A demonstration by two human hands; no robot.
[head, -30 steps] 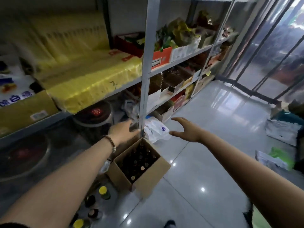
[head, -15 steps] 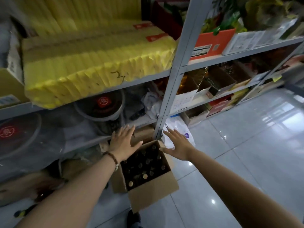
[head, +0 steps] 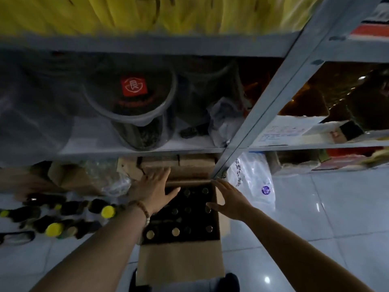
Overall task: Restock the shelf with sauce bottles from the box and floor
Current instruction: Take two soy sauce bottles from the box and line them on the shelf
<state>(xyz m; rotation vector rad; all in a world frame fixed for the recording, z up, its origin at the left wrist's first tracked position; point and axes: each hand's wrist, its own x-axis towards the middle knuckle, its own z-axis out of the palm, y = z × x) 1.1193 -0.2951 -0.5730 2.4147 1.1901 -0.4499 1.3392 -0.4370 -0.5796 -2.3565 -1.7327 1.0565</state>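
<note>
An open cardboard box (head: 181,260) stands on the floor at the foot of a grey metal shelf (head: 147,149). Several dark sauce bottles (head: 190,211) with metal caps stand upright inside it. My left hand (head: 152,191) hovers flat over the box's far left corner, fingers spread, holding nothing. My right hand (head: 228,199) hovers at the box's right rim, fingers straight and spread. More dark bottles with yellow caps (head: 108,211) lie on the floor to the left of the box.
A slanting shelf post (head: 259,114) meets the floor right behind the box. Clear tubs with dark lids (head: 134,95) fill the lower shelf. A white plastic bag (head: 255,182) lies to the right of the box. Cardboard boxes (head: 181,165) sit under the bottom shelf.
My head has dropped and moved closer, looking steeply down on the box. Both hands have come down from mid-air to the top of the box, still spread.
</note>
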